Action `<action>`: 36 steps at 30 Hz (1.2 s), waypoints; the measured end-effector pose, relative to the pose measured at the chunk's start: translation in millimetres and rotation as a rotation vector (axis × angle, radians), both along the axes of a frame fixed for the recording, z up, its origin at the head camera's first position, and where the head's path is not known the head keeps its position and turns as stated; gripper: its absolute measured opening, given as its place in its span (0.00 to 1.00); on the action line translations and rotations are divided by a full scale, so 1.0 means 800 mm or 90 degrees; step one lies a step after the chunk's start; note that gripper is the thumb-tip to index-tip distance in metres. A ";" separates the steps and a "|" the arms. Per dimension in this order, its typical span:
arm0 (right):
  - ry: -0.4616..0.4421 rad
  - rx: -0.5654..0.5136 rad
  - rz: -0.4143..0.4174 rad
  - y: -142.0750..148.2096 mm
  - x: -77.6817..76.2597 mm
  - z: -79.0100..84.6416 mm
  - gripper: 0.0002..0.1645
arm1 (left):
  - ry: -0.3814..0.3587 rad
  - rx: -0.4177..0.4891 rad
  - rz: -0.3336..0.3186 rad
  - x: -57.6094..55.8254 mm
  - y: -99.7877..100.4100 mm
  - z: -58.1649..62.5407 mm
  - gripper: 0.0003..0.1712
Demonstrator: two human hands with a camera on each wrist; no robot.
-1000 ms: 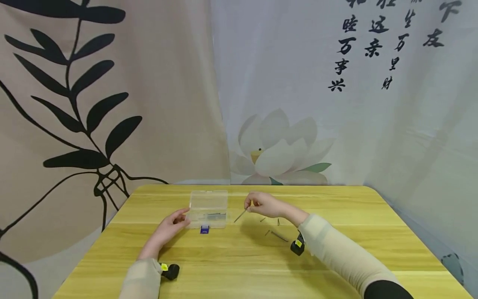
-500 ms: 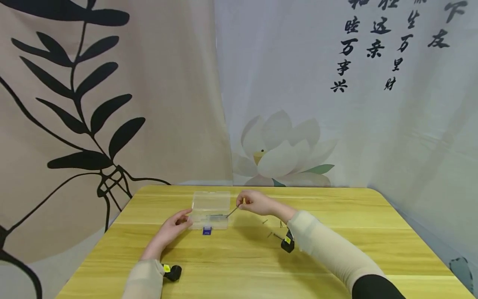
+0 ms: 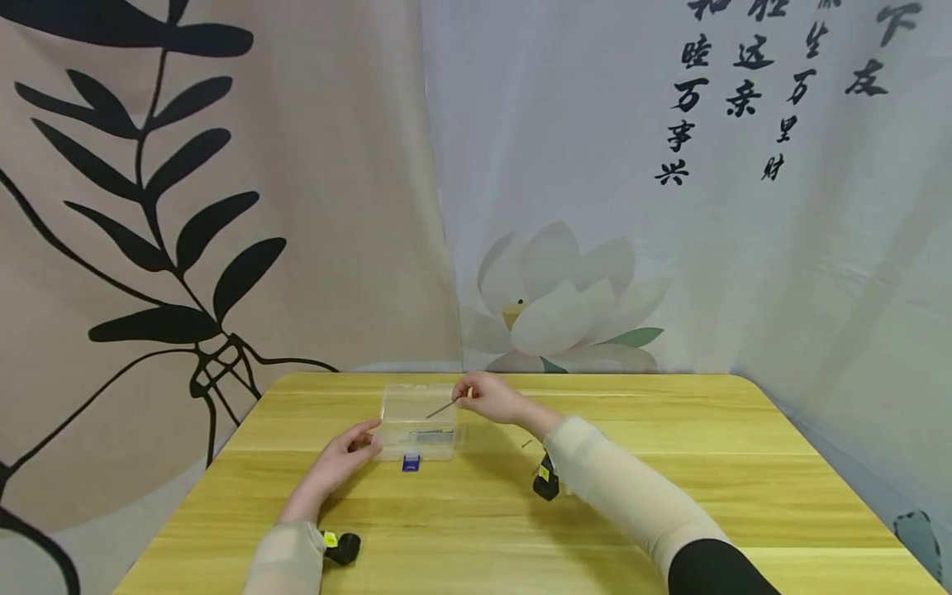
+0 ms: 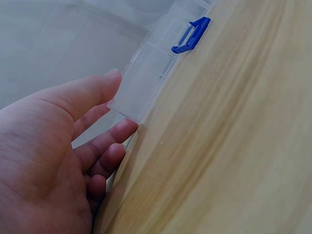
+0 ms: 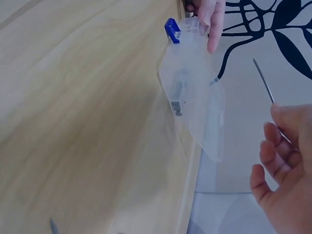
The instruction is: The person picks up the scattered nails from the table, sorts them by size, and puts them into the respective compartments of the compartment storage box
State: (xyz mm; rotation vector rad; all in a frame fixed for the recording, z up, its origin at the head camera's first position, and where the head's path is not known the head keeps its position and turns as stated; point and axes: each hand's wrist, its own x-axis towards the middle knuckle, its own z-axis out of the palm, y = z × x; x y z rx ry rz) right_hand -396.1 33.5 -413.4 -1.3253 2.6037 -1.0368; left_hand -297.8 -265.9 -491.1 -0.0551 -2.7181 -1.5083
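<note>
A clear plastic box (image 3: 396, 451) stands with its lid (image 3: 416, 399) raised and its blue latch (image 3: 411, 463) facing the front of the table. My left hand (image 3: 344, 459) grips the box's left end; in the left wrist view the thumb and fingers lie at its corner. Thin grey metal pieces (image 3: 433, 435) rest inside. Above the box's right part, my right hand (image 3: 487, 398) pinches a long thin nail (image 5: 263, 80) by one end between thumb and forefinger. Its free end points left, over the box; the other fingers curl loosely.
A small nail (image 3: 526, 444) lies on the wooden table (image 3: 461, 529) right of the box. Another grey pointed tip (image 5: 53, 226) shows low in the right wrist view. The right forearm overlaps that side. A printed cloth (image 3: 357, 207) hangs behind the table.
My right hand has moved left with the nail, from right of the box to over it. The left hand has stayed at the box's left end.
</note>
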 end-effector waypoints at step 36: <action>-0.030 0.047 -0.099 -0.075 0.005 -0.036 0.02 | 0.004 0.006 0.003 0.001 0.001 0.003 0.30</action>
